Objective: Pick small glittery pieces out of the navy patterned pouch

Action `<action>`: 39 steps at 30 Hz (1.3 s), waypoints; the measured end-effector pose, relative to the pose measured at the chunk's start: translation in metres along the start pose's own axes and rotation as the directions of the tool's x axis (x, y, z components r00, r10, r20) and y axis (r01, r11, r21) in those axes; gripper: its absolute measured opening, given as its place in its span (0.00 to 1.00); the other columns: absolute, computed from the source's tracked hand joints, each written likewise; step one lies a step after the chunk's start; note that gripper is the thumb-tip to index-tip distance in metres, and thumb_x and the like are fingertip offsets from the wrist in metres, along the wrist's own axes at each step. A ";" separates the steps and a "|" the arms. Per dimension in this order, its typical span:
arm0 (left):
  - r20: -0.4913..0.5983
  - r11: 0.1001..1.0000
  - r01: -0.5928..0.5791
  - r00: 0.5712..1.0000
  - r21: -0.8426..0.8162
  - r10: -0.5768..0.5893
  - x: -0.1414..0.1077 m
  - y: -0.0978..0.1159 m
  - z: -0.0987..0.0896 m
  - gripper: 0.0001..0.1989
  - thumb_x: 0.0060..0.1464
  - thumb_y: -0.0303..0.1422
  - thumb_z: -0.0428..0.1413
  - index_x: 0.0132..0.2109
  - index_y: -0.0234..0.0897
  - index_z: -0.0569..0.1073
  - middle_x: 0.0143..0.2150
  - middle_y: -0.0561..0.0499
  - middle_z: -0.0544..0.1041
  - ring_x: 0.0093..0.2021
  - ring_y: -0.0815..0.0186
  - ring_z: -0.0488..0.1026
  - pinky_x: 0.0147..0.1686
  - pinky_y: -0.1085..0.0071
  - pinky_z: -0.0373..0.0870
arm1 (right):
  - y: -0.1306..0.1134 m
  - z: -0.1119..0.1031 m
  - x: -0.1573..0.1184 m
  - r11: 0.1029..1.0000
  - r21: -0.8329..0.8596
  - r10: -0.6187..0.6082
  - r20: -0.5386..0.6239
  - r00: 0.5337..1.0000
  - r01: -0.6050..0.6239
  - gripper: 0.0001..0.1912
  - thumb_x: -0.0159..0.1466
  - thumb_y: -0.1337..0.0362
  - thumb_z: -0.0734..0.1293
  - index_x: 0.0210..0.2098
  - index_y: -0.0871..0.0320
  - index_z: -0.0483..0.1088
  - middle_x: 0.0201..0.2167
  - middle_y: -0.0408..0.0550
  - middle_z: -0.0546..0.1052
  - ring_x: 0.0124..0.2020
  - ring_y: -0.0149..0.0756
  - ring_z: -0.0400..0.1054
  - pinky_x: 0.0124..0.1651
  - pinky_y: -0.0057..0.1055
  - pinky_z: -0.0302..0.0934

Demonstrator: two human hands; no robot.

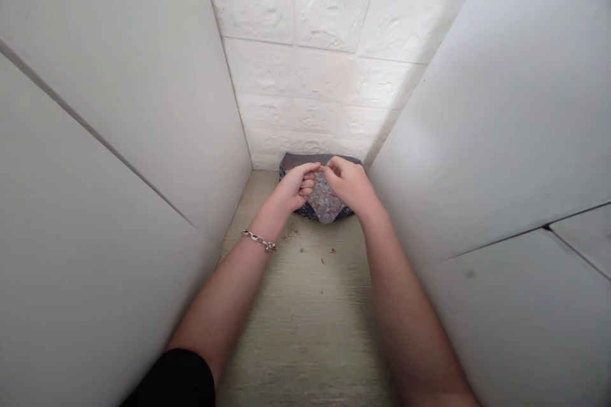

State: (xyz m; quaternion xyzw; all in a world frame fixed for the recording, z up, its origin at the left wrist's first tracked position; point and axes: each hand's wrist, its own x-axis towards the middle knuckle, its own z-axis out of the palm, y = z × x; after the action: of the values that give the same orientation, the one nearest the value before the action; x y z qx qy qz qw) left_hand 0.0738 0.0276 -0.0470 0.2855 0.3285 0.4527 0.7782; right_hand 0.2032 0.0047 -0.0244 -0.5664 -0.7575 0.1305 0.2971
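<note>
My left hand [301,186] has its fingers curled in, with thumb and index finger reaching toward the right. My right hand [347,179] is closed in a pinch, and its fingertips meet those of the left hand. Whatever is between the fingertips, if anything, is too small to make out. Below and behind both hands lies a low dark-patterned item that looks like a cloth bag [326,200], with a speckled, multicoloured patch at its front. The hands cover part of it.
A white brick-patterned wall [319,70] closes off the far end. Pale panels [143,76] rise on the left, and another pale panel [515,108] stands on the right. Small reddish-brown scraps [333,250] lie on the light wood-like surface [305,331] between them.
</note>
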 end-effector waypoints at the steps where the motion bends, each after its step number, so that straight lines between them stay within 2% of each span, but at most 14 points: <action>1: 0.008 1.000 0.009 1.000 -0.018 -0.009 0.000 -0.001 0.000 0.05 0.47 0.27 0.51 0.25 0.31 0.65 0.13 0.62 0.49 0.10 0.83 0.43 0.07 0.84 0.37 | 0.001 0.001 0.001 1.000 -0.008 0.008 -0.003 1.000 -0.008 0.14 0.57 0.58 0.52 0.27 0.59 0.63 0.23 0.44 0.68 0.25 0.27 0.57 0.28 0.24 0.48; 6: 0.000 0.995 0.012 1.000 -0.096 -0.012 0.001 -0.006 0.004 0.06 0.48 0.27 0.51 0.25 0.31 0.64 0.13 0.62 0.49 0.09 0.83 0.44 0.08 0.84 0.37 | 0.006 0.006 0.004 1.000 -0.016 0.017 -0.025 1.000 -0.018 0.13 0.58 0.60 0.52 0.28 0.59 0.63 0.24 0.45 0.69 0.26 0.28 0.58 0.31 0.25 0.49; 11: -0.028 0.986 0.012 0.999 -0.168 -0.017 -0.001 -0.006 0.006 0.06 0.51 0.27 0.49 0.26 0.31 0.64 0.13 0.62 0.49 0.09 0.83 0.45 0.08 0.84 0.37 | 0.010 0.009 0.006 0.997 -0.056 -0.062 -0.022 0.998 0.060 0.11 0.58 0.64 0.52 0.28 0.59 0.63 0.29 0.47 0.69 0.31 0.29 0.59 0.35 0.26 0.50; 15: -0.031 0.977 0.023 0.999 -0.214 -0.030 -0.006 -0.001 0.008 0.06 0.52 0.27 0.48 0.28 0.30 0.64 0.13 0.62 0.48 0.09 0.83 0.44 0.08 0.84 0.37 | 0.014 0.007 0.005 0.990 -0.127 -0.063 -0.003 0.998 0.062 0.10 0.57 0.66 0.53 0.30 0.60 0.64 0.31 0.49 0.68 0.35 0.31 0.60 0.38 0.28 0.52; 18: -0.035 0.963 -0.012 0.999 -0.269 0.003 -0.012 0.008 0.011 0.07 0.52 0.27 0.47 0.27 0.30 0.64 0.13 0.63 0.47 0.09 0.83 0.44 0.07 0.84 0.37 | 0.017 0.007 0.004 0.986 -0.162 -0.044 0.009 0.999 0.045 0.10 0.57 0.66 0.53 0.30 0.60 0.65 0.32 0.49 0.68 0.36 0.31 0.60 0.39 0.29 0.53; 20: -0.061 0.940 -0.084 0.996 -0.330 0.067 -0.016 0.015 0.010 0.07 0.53 0.26 0.46 0.27 0.31 0.63 0.13 0.63 0.47 0.09 0.83 0.44 0.07 0.84 0.37 | 0.019 0.007 0.004 0.982 -0.187 -0.030 0.012 0.999 0.031 0.11 0.57 0.66 0.53 0.30 0.59 0.65 0.32 0.50 0.68 0.36 0.32 0.61 0.40 0.29 0.53; 23: -0.191 0.869 -0.259 0.962 -0.421 0.195 -0.020 0.026 0.005 0.08 0.54 0.26 0.44 0.27 0.32 0.61 0.12 0.63 0.48 0.09 0.83 0.44 0.07 0.84 0.38 | 0.021 0.007 0.003 0.973 -0.230 0.002 0.019 1.000 0.003 0.11 0.57 0.66 0.53 0.30 0.59 0.66 0.33 0.50 0.69 0.36 0.32 0.61 0.39 0.29 0.53; 25: -0.283 0.827 -0.342 0.930 -0.446 0.232 -0.021 0.030 0.001 0.09 0.54 0.26 0.44 0.26 0.32 0.60 0.12 0.62 0.48 0.08 0.83 0.44 0.07 0.84 0.38 | 0.023 0.007 0.002 0.966 -0.257 0.034 0.039 0.999 -0.023 0.12 0.57 0.67 0.53 0.31 0.59 0.66 0.33 0.51 0.69 0.35 0.33 0.62 0.38 0.30 0.54; 28: -0.346 0.802 -0.398 0.903 -0.446 0.256 -0.021 0.034 -0.002 0.10 0.54 0.26 0.44 0.25 0.33 0.60 0.12 0.62 0.48 0.08 0.83 0.44 0.08 0.83 0.38 | 0.023 0.006 0.000 0.954 -0.293 0.089 0.079 0.993 -0.063 0.13 0.57 0.68 0.53 0.33 0.59 0.67 0.35 0.53 0.69 0.36 0.35 0.63 0.38 0.31 0.54; 32: -0.326 0.820 -0.366 0.916 -0.441 0.234 -0.019 0.031 0.000 0.09 0.54 0.27 0.44 0.26 0.33 0.61 0.11 0.62 0.48 0.08 0.82 0.44 0.07 0.83 0.38 | 0.008 -0.005 -0.006 0.959 -0.274 0.092 0.049 0.995 -0.075 0.15 0.56 0.66 0.54 0.41 0.59 0.65 0.40 0.54 0.69 0.41 0.38 0.63 0.41 0.34 0.55; 36: -0.283 0.845 -0.289 0.944 -0.451 0.172 -0.015 0.024 0.002 0.10 0.54 0.26 0.43 0.25 0.33 0.60 0.11 0.62 0.48 0.08 0.82 0.43 0.07 0.83 0.38 | -0.027 -0.028 -0.024 0.988 -0.148 -0.042 -0.069 0.997 0.031 0.16 0.57 0.64 0.54 0.43 0.58 0.63 0.42 0.52 0.69 0.43 0.37 0.62 0.45 0.35 0.55; 39: -0.245 0.862 -0.252 0.957 -0.440 0.155 -0.013 0.022 0.002 0.10 0.54 0.26 0.44 0.25 0.33 0.60 0.11 0.62 0.48 0.08 0.82 0.43 0.06 0.83 0.37 | -0.055 -0.039 -0.049 0.990 -0.100 -0.116 -0.135 0.984 0.103 0.15 0.58 0.63 0.54 0.43 0.58 0.63 0.41 0.51 0.68 0.42 0.37 0.62 0.45 0.34 0.56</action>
State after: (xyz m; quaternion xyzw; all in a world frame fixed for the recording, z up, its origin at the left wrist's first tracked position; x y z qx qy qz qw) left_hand 0.0593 0.0253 -0.0259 0.0758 0.2548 0.6248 0.7341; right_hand 0.1927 -0.0646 0.0212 -0.5448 -0.7700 0.0382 0.3299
